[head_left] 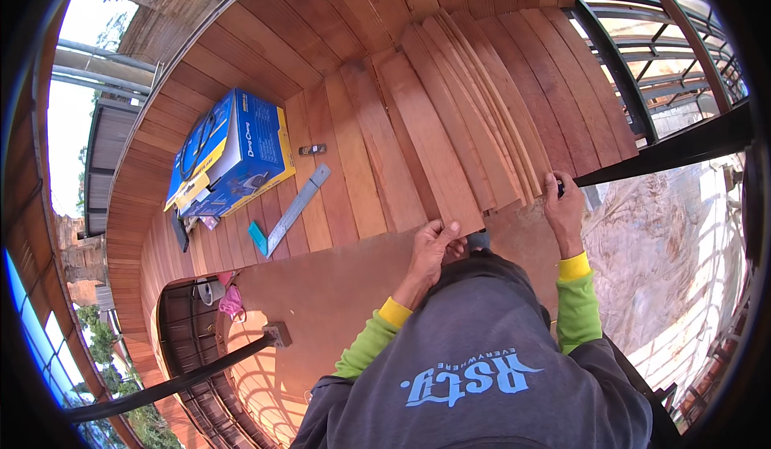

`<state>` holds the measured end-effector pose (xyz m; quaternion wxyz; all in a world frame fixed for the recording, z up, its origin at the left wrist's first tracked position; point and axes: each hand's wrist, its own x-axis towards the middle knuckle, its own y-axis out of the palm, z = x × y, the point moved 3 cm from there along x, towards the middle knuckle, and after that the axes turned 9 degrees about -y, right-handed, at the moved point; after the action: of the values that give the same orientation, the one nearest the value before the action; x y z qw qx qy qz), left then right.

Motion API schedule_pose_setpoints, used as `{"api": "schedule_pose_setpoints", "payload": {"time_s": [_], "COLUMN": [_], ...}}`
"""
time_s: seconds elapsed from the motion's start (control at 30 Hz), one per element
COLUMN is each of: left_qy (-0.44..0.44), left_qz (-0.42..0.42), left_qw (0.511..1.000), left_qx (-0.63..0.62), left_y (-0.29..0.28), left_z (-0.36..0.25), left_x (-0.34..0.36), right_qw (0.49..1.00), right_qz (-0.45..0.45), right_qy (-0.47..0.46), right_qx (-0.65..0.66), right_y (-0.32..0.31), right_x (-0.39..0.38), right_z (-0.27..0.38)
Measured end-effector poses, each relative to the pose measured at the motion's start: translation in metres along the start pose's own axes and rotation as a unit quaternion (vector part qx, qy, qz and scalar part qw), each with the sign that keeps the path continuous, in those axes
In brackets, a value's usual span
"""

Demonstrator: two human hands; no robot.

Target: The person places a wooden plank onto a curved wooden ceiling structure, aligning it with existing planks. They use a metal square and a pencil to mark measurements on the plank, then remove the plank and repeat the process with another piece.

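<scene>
My left hand (pixel 438 250) pinches the near end of a reddish-brown wooden plank (pixel 428 140), thumb on top and fingers curled at its end. This plank lies on top of other boards. To its right, several thin planks (pixel 491 100) lean closely together, overlapping one another. My right hand (pixel 565 212) is closed by the near end of the rightmost of these, fingertips against the wood. Something small and dark shows at its fingers, too little of it visible to name. Both arms wear green sleeves with yellow cuffs.
On the curved plank deck (pixel 353 176) left of the boards stand a blue and yellow cardboard box (pixel 241 148), a small dark object (pixel 312 150) and a try square (pixel 293 212) with a teal handle. A black metal beam (pixel 675 150) runs at right; a black rail (pixel 177 383) crosses lower left.
</scene>
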<state>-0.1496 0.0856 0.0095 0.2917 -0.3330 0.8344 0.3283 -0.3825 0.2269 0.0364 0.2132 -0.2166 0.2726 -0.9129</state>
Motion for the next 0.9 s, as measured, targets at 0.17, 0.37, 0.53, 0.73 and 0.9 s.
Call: {"api": "schedule_pose_setpoints", "payload": {"time_s": [0.17, 0.37, 0.53, 0.73, 0.9], "left_qy": [0.074, 0.075, -0.001, 0.013, 0.023], "left_qz": [-0.006, 0.047, 0.079, 0.142, 0.178], "left_qw": [0.997, 0.995, 0.996, 0.989, 0.982], "left_qx": [0.011, -0.048, -0.039, 0.041, 0.052], "left_y": [-0.001, -0.004, -0.016, -0.033, -0.053], "left_z": [-0.010, -0.031, -0.047, -0.053, -0.035], "left_x": [-0.011, -0.020, -0.015, -0.010, -0.026], "right_qw": [0.996, 0.974, 0.939, 0.858, 0.872], "right_qz": [-0.081, 0.103, 0.162, 0.171, 0.169], "right_qy": [0.035, 0.151, 0.051, 0.260, 0.265], "right_qx": [0.024, 0.138, 0.300, 0.408, 0.375], "right_y": [0.002, 0.009, 0.047, 0.076, 0.088], "right_x": [-0.017, -0.087, -0.096, -0.084, -0.113], "right_z": [-0.018, -0.028, 0.073, 0.126, 0.137]}}
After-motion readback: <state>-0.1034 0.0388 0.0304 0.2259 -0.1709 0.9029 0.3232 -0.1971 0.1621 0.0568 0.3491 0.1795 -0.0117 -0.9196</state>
